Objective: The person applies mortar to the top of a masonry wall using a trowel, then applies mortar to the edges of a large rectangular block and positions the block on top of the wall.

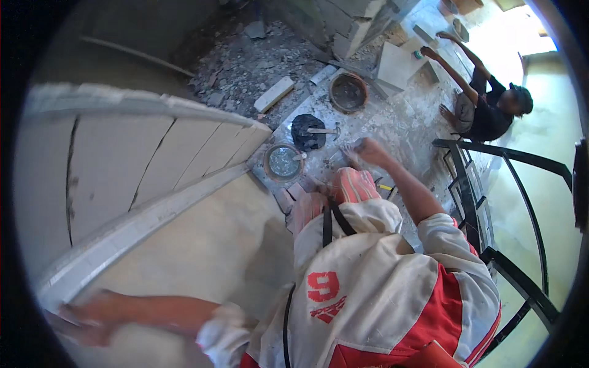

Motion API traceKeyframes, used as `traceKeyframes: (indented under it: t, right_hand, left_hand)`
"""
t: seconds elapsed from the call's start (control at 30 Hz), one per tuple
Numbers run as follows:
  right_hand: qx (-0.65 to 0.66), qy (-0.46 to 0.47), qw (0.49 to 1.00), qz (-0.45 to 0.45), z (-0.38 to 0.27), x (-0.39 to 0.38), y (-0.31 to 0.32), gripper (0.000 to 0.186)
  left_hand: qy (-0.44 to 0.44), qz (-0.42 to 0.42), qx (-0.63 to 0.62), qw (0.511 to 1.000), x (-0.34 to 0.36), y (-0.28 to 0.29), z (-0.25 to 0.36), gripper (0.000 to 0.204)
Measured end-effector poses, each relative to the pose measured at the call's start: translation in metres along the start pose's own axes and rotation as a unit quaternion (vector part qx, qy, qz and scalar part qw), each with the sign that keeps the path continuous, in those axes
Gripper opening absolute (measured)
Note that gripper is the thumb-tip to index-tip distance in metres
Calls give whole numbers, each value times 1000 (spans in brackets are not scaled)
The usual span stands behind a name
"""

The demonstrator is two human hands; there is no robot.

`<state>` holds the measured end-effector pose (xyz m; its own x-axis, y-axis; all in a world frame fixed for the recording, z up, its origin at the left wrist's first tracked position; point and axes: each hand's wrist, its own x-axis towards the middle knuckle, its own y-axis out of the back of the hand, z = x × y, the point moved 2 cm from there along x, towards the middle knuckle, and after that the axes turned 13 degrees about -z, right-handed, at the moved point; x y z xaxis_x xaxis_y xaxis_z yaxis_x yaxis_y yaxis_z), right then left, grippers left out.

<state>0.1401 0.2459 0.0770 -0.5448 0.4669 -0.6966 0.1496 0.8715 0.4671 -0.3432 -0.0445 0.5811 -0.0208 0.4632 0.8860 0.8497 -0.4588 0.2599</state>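
Note:
My left hand (98,316) reaches out to the lower left, close to the base of the low tiled wall (92,184). Motion smears its fingers, and a dark flat shape by them cannot be made out. My right hand (371,151) is curled closed in front of my knees, beside my bare foot (351,153); what it holds, if anything, is hidden. Ahead of my knees stands a round bucket (267,164) with greyish water in it. Just beyond, a hammer (324,130) lies across a black plastic bag (304,130).
A brown bowl (366,101), a pale block (274,94) and a heap of rubble (245,67) lie farther off. Another person (491,113) crouches at the far right, arms stretched toward pale slabs (396,64). A black metal frame (469,184) stands at my right. A yellow-handled tool (385,187) lies by my leg.

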Motion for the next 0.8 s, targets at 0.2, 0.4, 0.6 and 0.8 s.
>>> traceKeyframes:
  t: [0.2, 0.4, 0.6, 0.8]
  right_hand:
    - [-206, 99, 973, -24, 90, 98, -104, 27]
    - [-179, 49, 969, -162, 86, 168, -133, 26]
    - [-159, 60, 973, -157, 90, 241, -199, 42]
    - [-104, 96, 976, -163, 73, 287, -285, 42]
  left_hand:
    - [173, -498, -396, 752, -292, 30, 231, 29]
    - [108, -794, -428, 419, -483, 87, 350, 40]
    - [28, -779, -490, 389, -579, 94, 412, 57]
    - [89, -860, -389, 318, -643, 98, 430, 68]
